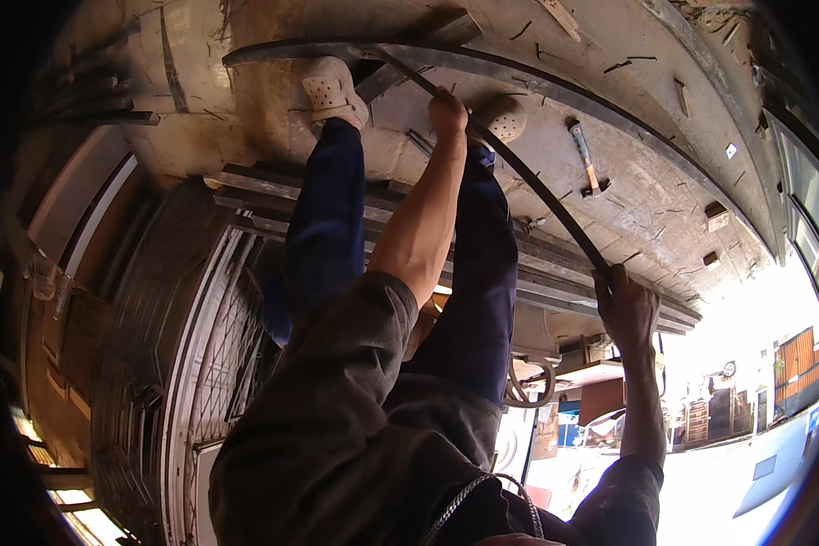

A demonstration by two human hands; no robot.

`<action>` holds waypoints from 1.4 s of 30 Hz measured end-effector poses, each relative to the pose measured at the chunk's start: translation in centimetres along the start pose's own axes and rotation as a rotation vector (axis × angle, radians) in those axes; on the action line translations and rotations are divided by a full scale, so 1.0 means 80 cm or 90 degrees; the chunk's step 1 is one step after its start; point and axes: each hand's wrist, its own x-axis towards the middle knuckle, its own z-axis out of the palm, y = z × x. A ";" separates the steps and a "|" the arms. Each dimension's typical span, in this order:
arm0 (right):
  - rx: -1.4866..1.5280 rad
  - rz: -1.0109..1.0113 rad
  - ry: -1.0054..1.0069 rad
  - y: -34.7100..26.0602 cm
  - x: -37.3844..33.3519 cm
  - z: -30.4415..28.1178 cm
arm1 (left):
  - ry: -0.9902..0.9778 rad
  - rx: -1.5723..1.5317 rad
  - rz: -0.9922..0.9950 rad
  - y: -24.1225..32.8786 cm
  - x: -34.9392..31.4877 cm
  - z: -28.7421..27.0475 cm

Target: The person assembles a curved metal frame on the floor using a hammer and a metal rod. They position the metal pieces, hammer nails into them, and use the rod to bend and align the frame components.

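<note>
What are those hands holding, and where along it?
A long dark bar: the right hand grips near its nearer end, the left hand partway toward the far end.

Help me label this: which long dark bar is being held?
The narrow bar, gripped by left hand and right hand; neither holds the wide bar or parallel bars.

Your camera is the left one of a pair worn side by side on your head, looking steeply down your front. Your dark T-shirt [337, 409] and the braided cord [469, 485] at your neck come nearest, along the lower edge. Your navy trousers [487, 237] lead away to your clogs [334, 89] on the concrete floor [646, 118], farther off near the top. Your left hand [448, 114] and right hand [630, 309] lie at middle range. The wide fisheye bows the floor's right edge and takes in the sunlit yard [701, 482].
</note>
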 end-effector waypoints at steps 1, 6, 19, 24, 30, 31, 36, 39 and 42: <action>-0.002 -0.006 0.011 0.003 -0.002 0.009 | 0.026 0.017 0.017 -0.005 -0.001 -0.005; -0.026 -0.084 0.115 0.101 0.038 0.108 | -0.038 0.138 -0.013 -0.004 -0.012 0.000; 0.002 0.039 -0.036 0.252 0.239 0.228 | -0.135 0.506 0.319 0.009 -0.052 -0.017; -0.021 0.084 0.013 0.259 0.248 0.242 | -0.210 0.540 0.341 0.000 -0.077 0.019; -0.033 0.065 0.070 0.267 0.269 0.208 | -0.211 0.694 0.426 0.001 -0.084 0.046; -0.029 0.077 0.049 0.267 0.270 0.203 | -0.246 0.644 0.399 -0.006 -0.066 0.046; -0.023 0.067 0.056 0.277 0.297 0.191 | -0.270 0.598 0.496 0.020 -0.053 0.044; -0.018 0.081 0.058 0.291 0.315 0.197 | -0.253 0.595 0.490 0.032 -0.036 0.037; -0.005 0.055 0.044 0.307 0.339 0.204 | -0.214 0.579 0.500 0.031 -0.009 0.040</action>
